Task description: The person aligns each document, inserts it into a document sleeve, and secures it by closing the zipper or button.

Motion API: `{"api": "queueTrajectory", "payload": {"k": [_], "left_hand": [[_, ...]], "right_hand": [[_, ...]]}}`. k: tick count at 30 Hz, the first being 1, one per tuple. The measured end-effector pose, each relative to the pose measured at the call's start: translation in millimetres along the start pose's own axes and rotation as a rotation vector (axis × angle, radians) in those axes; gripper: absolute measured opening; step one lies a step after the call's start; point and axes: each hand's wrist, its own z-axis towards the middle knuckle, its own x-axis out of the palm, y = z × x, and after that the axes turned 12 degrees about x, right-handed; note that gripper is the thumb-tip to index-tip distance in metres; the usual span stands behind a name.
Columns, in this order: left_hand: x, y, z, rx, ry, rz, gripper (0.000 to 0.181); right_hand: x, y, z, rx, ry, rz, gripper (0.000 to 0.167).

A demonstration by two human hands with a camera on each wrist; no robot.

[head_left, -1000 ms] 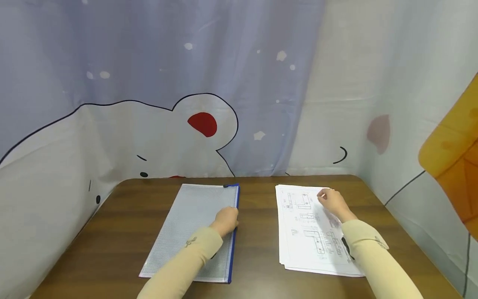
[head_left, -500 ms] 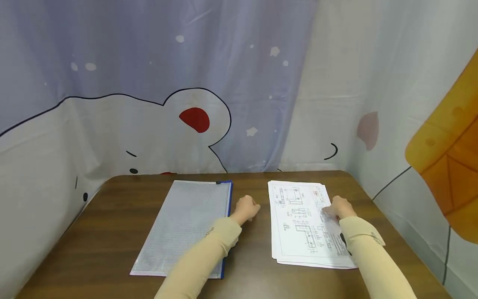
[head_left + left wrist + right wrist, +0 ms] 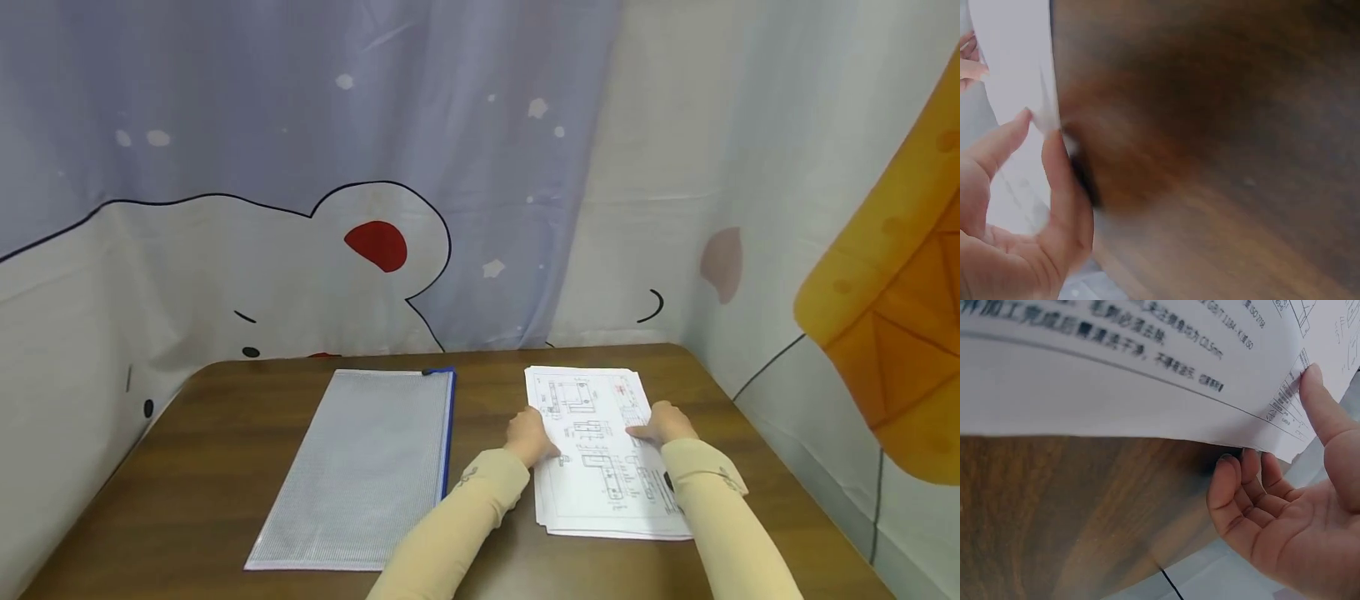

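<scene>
A stack of papers (image 3: 558, 508) printed with technical drawings lies on the table, its sheets slightly uneven at the lower edge. My left hand (image 3: 529, 437) is at the stack's left edge. In the left wrist view its thumb (image 3: 1007, 142) is over the sheets and a finger (image 3: 1059, 169) is at their edge, pinching them. On the opposite side my right hand (image 3: 667, 423) grips the right edge. The right wrist view shows that thumb (image 3: 1319, 394) on the printed face and curled fingers (image 3: 1225, 487) tucked at the underside, their tips partly hidden by the paper.
A translucent mesh zip pouch (image 3: 360, 467) with a blue zipper edge (image 3: 450, 433) lies flat to the left of the papers. The brown wooden table (image 3: 187, 500) is bounded behind and at the sides by a printed curtain (image 3: 510, 208).
My left hand has moved right, from the pouch's zipper edge to the left edge of the papers. My right hand has come down along the right edge and now grips it.
</scene>
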Motion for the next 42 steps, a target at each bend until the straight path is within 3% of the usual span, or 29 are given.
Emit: {"api": "queueTrajectory", "payload": {"k": [3,5,9,13,15,17,22,26,33,38,42], "left_hand": [[3.7,1.0,2.2,0.013,-0.005,0.068,0.076],[5.8,1.2,3.9,0.02,-0.024,0.06,0.073],[5.0,-2.8,7.6,-0.009,-0.09,-0.089,0.064],[-2.5,-5.6,10.5,-0.083,-0.113,-0.281,0.058],[-4.5,-4.4,12.2,-0.097,-0.113,-0.324,0.055],[-2.6,-0.6,15.4,-0.083,-0.151,-0.331,0.047],[3.6,11.7,20.3,-0.022,-0.272,-0.251,0.03],[3.5,19.5,22.7,-0.012,-0.317,-0.207,0.021],[-3.3,24.2,22.8,0.006,-0.277,-0.12,0.025],[-4.6,24.5,22.7,-0.045,-0.169,-0.112,0.027],[-2.5,25.8,22.7,-0.073,-0.097,-0.175,0.028]], "right_hand": [[0,1,4.2,0.024,0.012,0.026,0.067],[0,1,7.6,0.038,0.013,0.041,0.068],[-1,2,3.2,0.047,0.008,0.031,0.075],[-2,5,-5.5,0.058,-0.008,0.025,0.077],[-2,5,-6.3,0.056,-0.015,0.028,0.077],[-2,5,-5.6,0.046,-0.01,0.035,0.078],[-4,3,-6.1,0.016,0.01,0.037,0.075],[-6,4,-6.7,-0.011,-0.015,-0.001,0.066],[-5,10,-7.5,-0.014,-0.03,0.003,0.071],[-3,12,-5.6,-0.003,-0.021,0.019,0.057],[-3,15,-5.2,0.037,0.009,0.021,0.05]]}}
